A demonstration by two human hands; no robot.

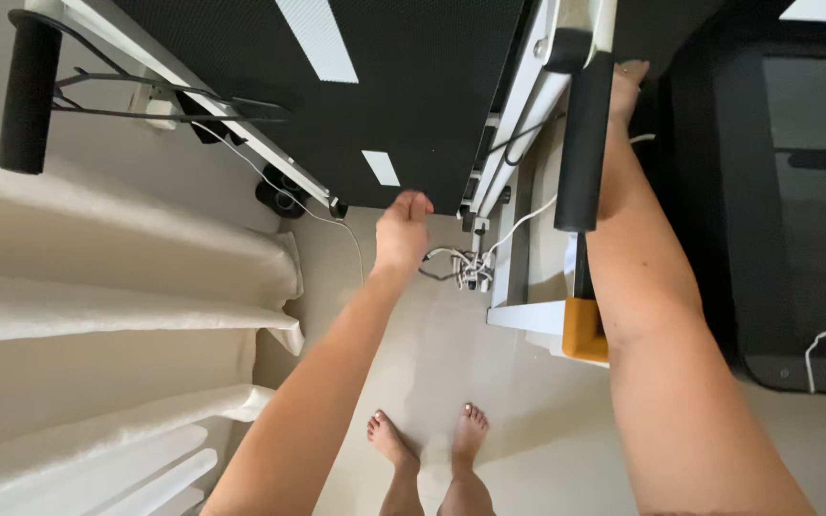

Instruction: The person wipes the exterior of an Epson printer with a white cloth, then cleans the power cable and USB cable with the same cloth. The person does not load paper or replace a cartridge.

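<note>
Both arms are stretched out forward. The left hand (402,229), centre frame, is curled loosely at the lower edge of the upright black treadmill deck (403,86), fingers bent but clamped on nothing. The right hand (626,88), upper right, is pressed against a black foam handlebar (583,143); its grip can't be made out. Two foam handlebars and two bare feet (430,440) are counted.

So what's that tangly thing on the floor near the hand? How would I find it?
Start at the big black treadmill deck tipped up overhead and follow its lower edge down to the left hand. Just right of that hand, on the pale floor, lies a small bundle of white and grey cables. It is the only knotted clump; the other cords run loose.
</note>
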